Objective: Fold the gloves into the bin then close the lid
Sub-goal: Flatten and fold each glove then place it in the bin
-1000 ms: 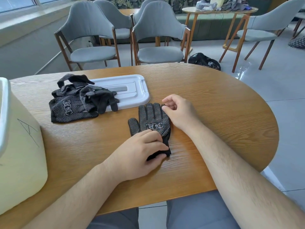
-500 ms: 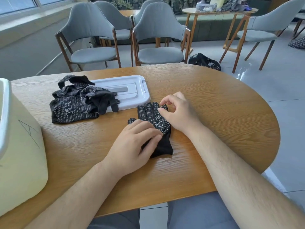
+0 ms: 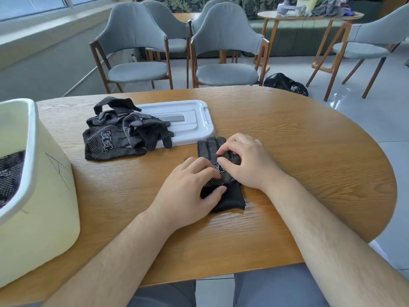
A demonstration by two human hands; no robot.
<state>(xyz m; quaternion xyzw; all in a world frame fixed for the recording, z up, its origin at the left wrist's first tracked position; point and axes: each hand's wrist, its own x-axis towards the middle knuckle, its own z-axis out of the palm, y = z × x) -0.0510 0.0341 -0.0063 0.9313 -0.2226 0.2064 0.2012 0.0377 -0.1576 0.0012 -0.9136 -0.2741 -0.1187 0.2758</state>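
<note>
A black dotted glove (image 3: 209, 147) lies flat on the wooden table (image 3: 309, 156), fingers pointing away from me and cuff toward me. My left hand (image 3: 190, 189) rests flat on its lower part, thumb on the cuff. My right hand (image 3: 245, 161) sits on the glove's palm area with curled fingers, the fingertips pinching the fabric. A loose pile of black gloves (image 3: 115, 138) lies to the left, partly on the white lid (image 3: 194, 116). The cream bin (image 3: 44, 185) stands open at the far left, with dark gloves (image 3: 10, 173) inside.
Grey chairs (image 3: 225, 69) stand close behind the table's far edge. A black bag (image 3: 285, 83) lies on the floor beyond. A small round table (image 3: 309, 16) with clutter stands at the back right. The table's curved edge runs close on my right.
My right hand moved from the glove's fingertip edge back over its palm. My left hand slid up from the cuff toward the middle of the glove.
</note>
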